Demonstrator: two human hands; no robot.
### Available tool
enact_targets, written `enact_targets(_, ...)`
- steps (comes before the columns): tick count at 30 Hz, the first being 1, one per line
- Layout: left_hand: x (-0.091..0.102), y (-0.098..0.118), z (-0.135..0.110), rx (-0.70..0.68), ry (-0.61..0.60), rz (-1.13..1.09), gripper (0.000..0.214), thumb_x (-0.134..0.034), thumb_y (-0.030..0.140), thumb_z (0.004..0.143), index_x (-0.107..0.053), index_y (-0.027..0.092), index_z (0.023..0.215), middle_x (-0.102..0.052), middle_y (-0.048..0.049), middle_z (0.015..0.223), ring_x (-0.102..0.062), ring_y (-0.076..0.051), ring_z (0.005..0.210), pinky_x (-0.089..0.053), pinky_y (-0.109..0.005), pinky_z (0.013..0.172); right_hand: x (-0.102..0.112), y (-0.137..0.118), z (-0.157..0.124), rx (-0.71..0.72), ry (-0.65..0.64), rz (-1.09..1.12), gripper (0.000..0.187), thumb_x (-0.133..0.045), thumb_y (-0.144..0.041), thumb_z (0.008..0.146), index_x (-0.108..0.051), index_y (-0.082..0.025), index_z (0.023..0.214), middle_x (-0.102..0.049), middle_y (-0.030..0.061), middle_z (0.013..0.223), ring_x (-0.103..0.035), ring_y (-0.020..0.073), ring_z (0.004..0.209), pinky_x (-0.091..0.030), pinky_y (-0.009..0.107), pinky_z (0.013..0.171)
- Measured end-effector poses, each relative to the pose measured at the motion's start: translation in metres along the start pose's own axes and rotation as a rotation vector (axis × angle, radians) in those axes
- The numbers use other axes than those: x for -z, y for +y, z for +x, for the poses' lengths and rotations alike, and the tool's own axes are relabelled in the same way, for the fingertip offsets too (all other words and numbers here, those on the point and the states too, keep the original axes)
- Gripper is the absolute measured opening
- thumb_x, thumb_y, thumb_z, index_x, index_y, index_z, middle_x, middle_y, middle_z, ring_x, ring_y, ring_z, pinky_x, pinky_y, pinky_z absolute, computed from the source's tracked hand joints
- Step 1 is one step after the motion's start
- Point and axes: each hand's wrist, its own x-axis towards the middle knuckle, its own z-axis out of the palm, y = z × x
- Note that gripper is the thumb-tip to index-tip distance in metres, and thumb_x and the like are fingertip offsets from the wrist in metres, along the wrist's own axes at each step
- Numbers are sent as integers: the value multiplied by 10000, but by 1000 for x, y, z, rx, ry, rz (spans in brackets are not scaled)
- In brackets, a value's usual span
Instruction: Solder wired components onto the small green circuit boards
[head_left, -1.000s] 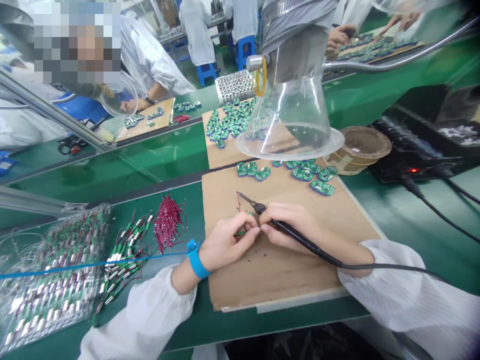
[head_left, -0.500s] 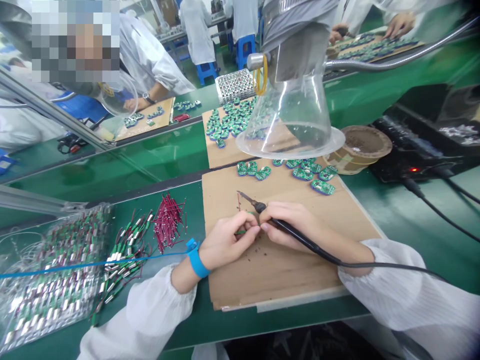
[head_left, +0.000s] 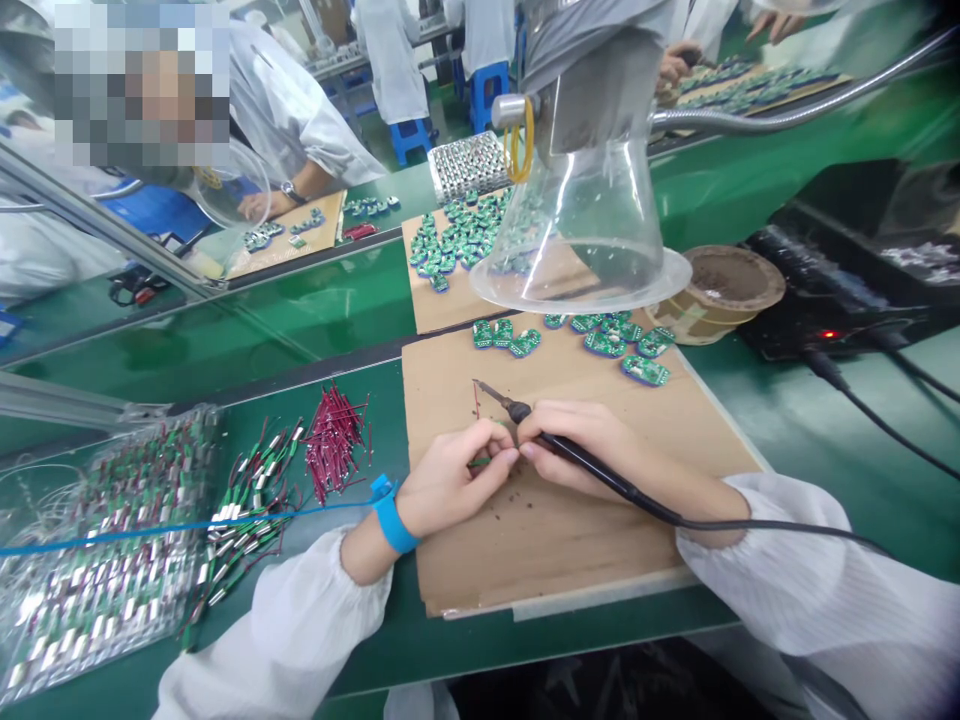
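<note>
My left hand (head_left: 461, 475) pinches a small green circuit board (head_left: 484, 462), and my fingers hide most of it. My right hand (head_left: 585, 450) grips a black soldering iron (head_left: 577, 457) like a pen. Its metal tip (head_left: 491, 393) points up and left, past the board and clear of it. A blue wrist strap (head_left: 391, 522) circles my left wrist. Both hands rest over a cardboard sheet (head_left: 547, 545) with dark specks on it. Several green circuit boards (head_left: 604, 345) lie along its far edge.
A clear plastic fume hood (head_left: 577, 225) hangs beyond the cardboard, next to a round solder-tip cleaner (head_left: 724, 285) and a black soldering station (head_left: 825, 335). Bundled red wires (head_left: 335, 445) and a bag of wired boards (head_left: 105, 570) lie left. A co-worker's hands work across the bench.
The whole scene has shifted slightly as my head moved. My hands, the iron and the board keep almost the same pose.
</note>
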Motion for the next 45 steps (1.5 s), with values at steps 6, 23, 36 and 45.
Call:
enact_targets(6,0,-3,-1,10,-14,1,108,-561,275,1016,-594,191,957,-674,33,759,-602,-78,653,-453,-180,631,0,0,-1,1,-8,-10,48,-637,-209,957,-611,-230,922,-622,-20,818,-595,118,711,-458,230,683)
enact_targets(23,0,-1,0,19,-20,17,122,-546,290,1012,-600,197,954,-681,19,761,-607,-99,653,-466,-204,627,0,1,-1,-7,-31,-8,66,-620,-230,969,-599,-231,906,-629,-16,819,-602,127,714,-469,243,678)
enact_targets(36,0,-2,-1,16,-32,2,129,-538,297,1017,-592,196,959,-684,18,770,-611,-97,657,-461,-200,607,0,1,-2,-5,-42,1,60,-623,-255,980,-618,-231,925,-642,-5,832,-608,135,719,-483,250,685)
enact_targets(45,0,-2,-1,33,-5,-29,130,-548,305,1019,-590,196,961,-688,17,759,-622,-97,656,-484,-209,630,1,0,-1,15,8,-41,40,-614,-244,981,-641,-238,953,-640,0,825,-598,138,714,-489,245,683)
